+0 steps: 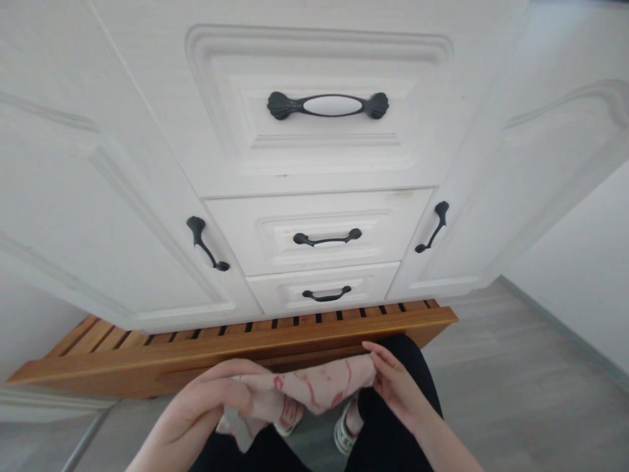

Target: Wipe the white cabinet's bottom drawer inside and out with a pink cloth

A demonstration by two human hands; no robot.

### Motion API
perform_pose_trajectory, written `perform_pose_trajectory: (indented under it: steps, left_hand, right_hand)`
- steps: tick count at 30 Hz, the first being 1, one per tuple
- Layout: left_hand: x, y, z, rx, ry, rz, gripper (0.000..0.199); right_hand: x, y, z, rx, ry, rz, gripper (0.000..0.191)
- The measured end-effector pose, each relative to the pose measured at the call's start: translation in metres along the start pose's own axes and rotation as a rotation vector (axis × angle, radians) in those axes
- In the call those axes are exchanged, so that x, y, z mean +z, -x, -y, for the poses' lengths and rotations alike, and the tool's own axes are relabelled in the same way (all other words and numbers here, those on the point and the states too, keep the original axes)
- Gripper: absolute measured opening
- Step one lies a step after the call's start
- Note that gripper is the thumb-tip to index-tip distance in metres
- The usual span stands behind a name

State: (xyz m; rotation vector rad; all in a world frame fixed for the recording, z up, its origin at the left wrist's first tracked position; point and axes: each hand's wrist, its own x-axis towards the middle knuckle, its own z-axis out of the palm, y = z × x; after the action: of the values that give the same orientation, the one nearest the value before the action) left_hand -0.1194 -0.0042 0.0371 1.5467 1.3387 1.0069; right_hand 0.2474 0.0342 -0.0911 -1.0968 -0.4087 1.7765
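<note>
A pale pink cloth with red markings [324,383] stretches between my two hands, bunched and partly twisted. My left hand [221,393] is closed around its left end, and a loose fold dangles below the fingers. At the other end, my right hand [390,377] pinches the cloth's edge between thumb and fingers. Both hands are above my lap, in front of a slatted wooden bench or rack [295,337].
On the wooden slats stands a white cabinet [236,157] with closed drawers and side doors. Dark handles stick out, the largest a drawer handle [328,105] with a white inset. Grey floor [501,387] and a white wall [580,255] lie to the right. My knees and shoes are below.
</note>
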Motion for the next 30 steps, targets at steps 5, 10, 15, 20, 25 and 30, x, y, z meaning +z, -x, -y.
perform_pose_trajectory:
  steps: [5, 10, 15, 20, 25, 30]
  left_hand:
    - [0.002, -0.011, 0.047, 0.038, -0.064, 0.022, 0.033]
    - [0.013, -0.012, 0.063, 0.024, -0.01, 0.05, 0.034]
    - [0.01, -0.008, 0.064, 0.09, -0.04, 0.061, 0.031]
    - [0.008, -0.004, 0.064, 0.043, 0.029, 0.092, 0.035]
    - [0.02, -0.008, 0.064, 0.03, 0.076, 0.093, 0.033]
    - [0.021, -0.004, 0.054, 0.106, -0.038, 0.022, 0.025]
  right_hand:
    - [-0.01, 0.008, 0.053, -0.198, 0.168, -0.012, 0.05]
    - [-0.006, 0.033, 0.075, -0.296, 0.488, 0.069, 0.064]
    - [-0.012, 0.038, 0.082, -0.335, 0.989, 0.028, 0.049]
    - [-0.017, 0.033, 0.082, -0.377, 1.174, 0.012, 0.033]
    - [-0.01, 0.023, 0.08, -0.559, 1.29, -0.043, 0.032]
    - [0.005, 0.018, 0.083, -0.504, 1.2, 0.085, 0.035]
